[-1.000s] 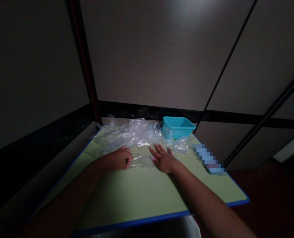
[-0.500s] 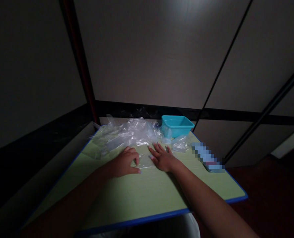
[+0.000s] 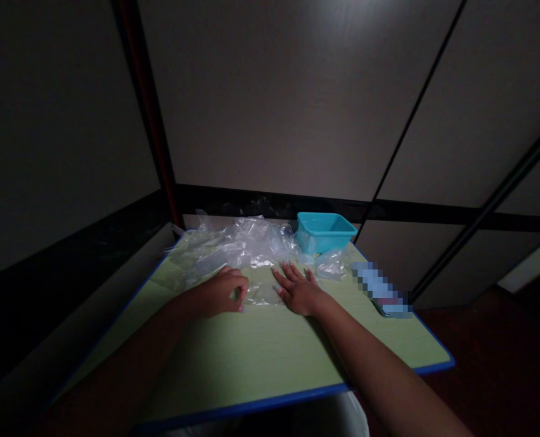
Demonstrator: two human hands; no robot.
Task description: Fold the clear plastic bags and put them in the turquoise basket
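My left grip curls into a near-pinch, its hold unclear; my right grip lies spread, clutching nothing. Between them on the table, plastic film looks light, slippery, best pinched edgewise.

Flattened film and heaped film present as glossy, creased plastic, container smooth plastic, tabletop smooth, low-sheen.

The scene is dim, with a soft pale glare on the wall high beyond the right hand and deep gloom over the floor to its right. Just past the left hand, crumpled plastic glints white, while shadow darkens the near table beneath the left arm. Coarse square blocks obscure a flat object right of the right hand.
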